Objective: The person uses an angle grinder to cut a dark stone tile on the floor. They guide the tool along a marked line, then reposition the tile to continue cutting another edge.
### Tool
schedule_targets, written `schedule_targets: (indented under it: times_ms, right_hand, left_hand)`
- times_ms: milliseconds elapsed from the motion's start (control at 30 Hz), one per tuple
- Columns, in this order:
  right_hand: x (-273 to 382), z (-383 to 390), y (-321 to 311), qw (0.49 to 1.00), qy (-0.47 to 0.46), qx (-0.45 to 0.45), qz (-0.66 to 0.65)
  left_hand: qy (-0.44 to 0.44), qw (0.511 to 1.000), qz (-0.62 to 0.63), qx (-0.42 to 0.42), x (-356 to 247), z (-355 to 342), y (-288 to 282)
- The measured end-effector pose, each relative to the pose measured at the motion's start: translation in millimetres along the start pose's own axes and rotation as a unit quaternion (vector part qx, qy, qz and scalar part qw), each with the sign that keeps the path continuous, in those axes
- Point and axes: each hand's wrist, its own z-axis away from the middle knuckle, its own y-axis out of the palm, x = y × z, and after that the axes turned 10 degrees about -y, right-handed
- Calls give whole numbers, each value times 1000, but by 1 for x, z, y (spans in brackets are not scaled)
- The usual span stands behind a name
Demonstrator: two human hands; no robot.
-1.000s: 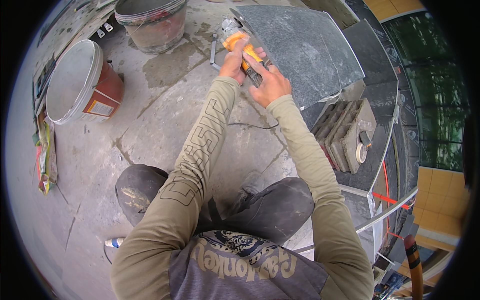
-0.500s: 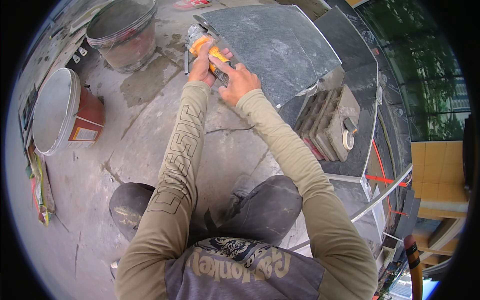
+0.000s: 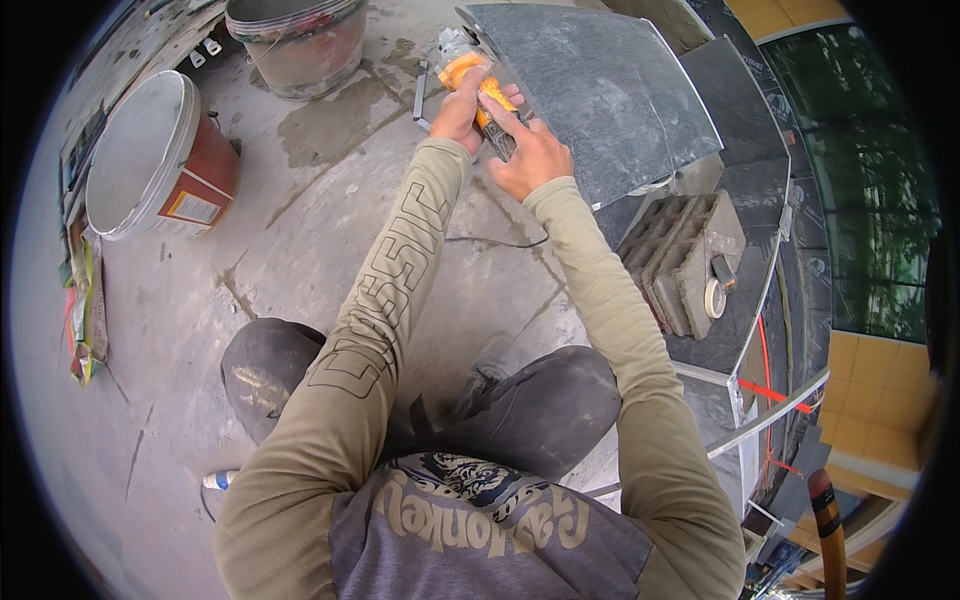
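Both my hands are closed on a yellow and grey angle grinder (image 3: 459,70) at the top middle of the head view. My left hand (image 3: 458,120) wraps the body close to the grinder's metal head. Further back on the body, my right hand (image 3: 535,160) grips the dark rear part. The grinder's disc is at the left edge of a large dark grey stone slab (image 3: 610,95); whether it touches the slab I cannot tell. A thin dark cord (image 3: 497,240) lies on the floor below my hands.
Two buckets stand to the left: a red one with a pale top (image 3: 190,210) and a dusty one (image 3: 310,65) beyond it. Stacked concrete blocks (image 3: 690,260) sit right of my right forearm, with a tape roll (image 3: 714,298) against them. Orange strips (image 3: 765,390) lie farther right.
The whole view has shifted, so the floor, buckets, slab and hands appear higher and farther right. My hands keep their grip, and the grinder stays by the slab's edge.
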Motion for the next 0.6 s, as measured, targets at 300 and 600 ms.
schedule_targets:
  times_ms: [300,600]
  right_hand:
    - [-4,16,-2,1000,-11,-11,-11]
    - [-6,24,-3,1000,-11,-10,-10]
  left_hand:
    - [-9,1000,-3,21,9,15,4]
    - [-9,1000,-4,16,16,19,4]
